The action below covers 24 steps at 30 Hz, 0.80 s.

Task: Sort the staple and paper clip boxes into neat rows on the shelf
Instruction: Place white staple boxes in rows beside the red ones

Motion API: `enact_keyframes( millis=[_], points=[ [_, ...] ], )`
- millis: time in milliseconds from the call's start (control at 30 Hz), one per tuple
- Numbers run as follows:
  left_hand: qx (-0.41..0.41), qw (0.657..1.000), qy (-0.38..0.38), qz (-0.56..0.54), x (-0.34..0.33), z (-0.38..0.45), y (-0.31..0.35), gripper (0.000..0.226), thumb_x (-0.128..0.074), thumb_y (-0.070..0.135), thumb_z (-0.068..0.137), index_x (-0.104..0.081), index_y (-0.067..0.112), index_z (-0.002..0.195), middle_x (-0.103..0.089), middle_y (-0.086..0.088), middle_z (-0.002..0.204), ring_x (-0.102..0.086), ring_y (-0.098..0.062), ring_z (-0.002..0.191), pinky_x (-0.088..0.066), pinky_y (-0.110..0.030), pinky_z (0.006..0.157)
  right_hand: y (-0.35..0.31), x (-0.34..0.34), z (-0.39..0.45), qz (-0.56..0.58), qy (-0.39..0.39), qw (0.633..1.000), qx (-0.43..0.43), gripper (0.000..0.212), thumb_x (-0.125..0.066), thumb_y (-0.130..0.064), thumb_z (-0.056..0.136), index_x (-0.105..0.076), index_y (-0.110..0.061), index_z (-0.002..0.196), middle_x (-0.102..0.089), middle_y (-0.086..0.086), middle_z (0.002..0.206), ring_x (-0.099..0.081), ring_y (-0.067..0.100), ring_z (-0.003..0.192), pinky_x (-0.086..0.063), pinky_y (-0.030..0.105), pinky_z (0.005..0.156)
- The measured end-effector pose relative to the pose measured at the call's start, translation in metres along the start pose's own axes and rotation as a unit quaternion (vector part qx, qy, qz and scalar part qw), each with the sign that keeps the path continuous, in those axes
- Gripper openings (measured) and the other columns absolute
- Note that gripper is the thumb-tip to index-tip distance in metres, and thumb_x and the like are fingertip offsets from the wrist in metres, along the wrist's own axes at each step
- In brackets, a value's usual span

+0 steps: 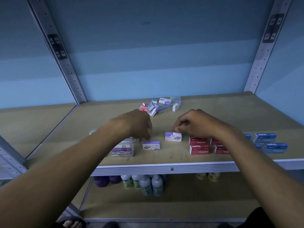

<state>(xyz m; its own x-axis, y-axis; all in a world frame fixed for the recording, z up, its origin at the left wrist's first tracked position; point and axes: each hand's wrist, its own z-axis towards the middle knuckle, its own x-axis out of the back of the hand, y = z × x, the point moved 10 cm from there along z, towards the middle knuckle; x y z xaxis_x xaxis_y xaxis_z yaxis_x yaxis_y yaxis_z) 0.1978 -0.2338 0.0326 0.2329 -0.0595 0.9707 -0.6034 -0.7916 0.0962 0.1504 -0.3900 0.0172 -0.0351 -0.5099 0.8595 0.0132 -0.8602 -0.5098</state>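
Two purple-and-white staples boxes lie on the upper shelf board [164, 159]. My left hand [138, 124] curls down over the near box [151, 145], fingertips on its back left corner. My right hand [195, 124] pinches the top right edge of the other purple box [173, 137] between thumb and forefinger. Red staples boxes [199, 149] sit in rows to the right, partly under my right forearm. Further right lie blue staples boxes [265, 137]. A clear paper clip box [122, 149] stands left of the near purple box, and another clear box behind it is mostly hidden by my left arm.
A loose pile of mixed small boxes [158, 106] lies at the back middle of the shelf. Metal uprights [65, 63] stand at both back corners. The lower shelf holds several bottles [144, 183]. The shelf's metal front edge [164, 168] runs below the boxes.
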Motion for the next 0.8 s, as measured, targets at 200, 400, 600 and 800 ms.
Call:
enact_keyframes(
  millis=[200, 400, 600, 800],
  points=[
    [-0.055, 0.998, 0.001, -0.018, -0.005, -0.01, 0.017, 0.021, -0.082, 0.031, 0.073, -0.077, 0.025, 0.092, -0.075, 0.014, 0.087, -0.066, -0.006, 0.088, -0.051, -0.025, 0.076, -0.003, -0.004, 0.0, 0.011, -0.001, 1.0, 0.003, 0.009, -0.074, -0.027, 0.086, -0.081, -0.032, 0.091, -0.075, -0.019, 0.081, -0.065, -0.009, 0.082, -0.047, 0.012, 0.072],
    [-0.073, 0.997, 0.021, -0.02, -0.013, -0.005, 0.026, 0.025, -0.083, 0.035, 0.072, -0.077, 0.023, 0.093, -0.073, 0.011, 0.086, -0.066, -0.011, 0.088, -0.055, -0.032, 0.08, -0.005, -0.006, 0.001, 0.004, -0.005, 1.0, 0.005, 0.011, -0.072, -0.025, 0.087, -0.08, -0.031, 0.094, -0.075, -0.016, 0.083, -0.065, -0.009, 0.081, -0.044, 0.011, 0.069],
    [-0.067, 0.996, 0.063, -0.008, -0.014, -0.001, 0.021, 0.024, -0.081, 0.037, 0.073, -0.077, 0.02, 0.09, -0.066, 0.007, 0.084, -0.064, -0.015, 0.088, -0.054, -0.031, 0.074, -0.004, -0.004, -0.001, 0.005, -0.003, 1.0, 0.004, 0.015, -0.068, -0.023, 0.091, -0.08, -0.031, 0.094, -0.073, -0.019, 0.082, -0.063, -0.007, 0.083, -0.041, 0.009, 0.068],
    [-0.085, 0.993, 0.08, 0.007, -0.005, 0.002, 0.019, 0.027, -0.058, 0.032, 0.092, -0.063, 0.036, 0.118, -0.065, 0.004, 0.109, -0.061, -0.019, 0.101, -0.05, -0.032, 0.085, -0.004, -0.002, -0.001, 0.003, 0.001, 1.0, 0.005, 0.016, -0.068, -0.023, 0.09, -0.08, -0.032, 0.092, -0.073, -0.018, 0.082, -0.063, -0.007, 0.082, -0.043, 0.012, 0.068]
  ],
)
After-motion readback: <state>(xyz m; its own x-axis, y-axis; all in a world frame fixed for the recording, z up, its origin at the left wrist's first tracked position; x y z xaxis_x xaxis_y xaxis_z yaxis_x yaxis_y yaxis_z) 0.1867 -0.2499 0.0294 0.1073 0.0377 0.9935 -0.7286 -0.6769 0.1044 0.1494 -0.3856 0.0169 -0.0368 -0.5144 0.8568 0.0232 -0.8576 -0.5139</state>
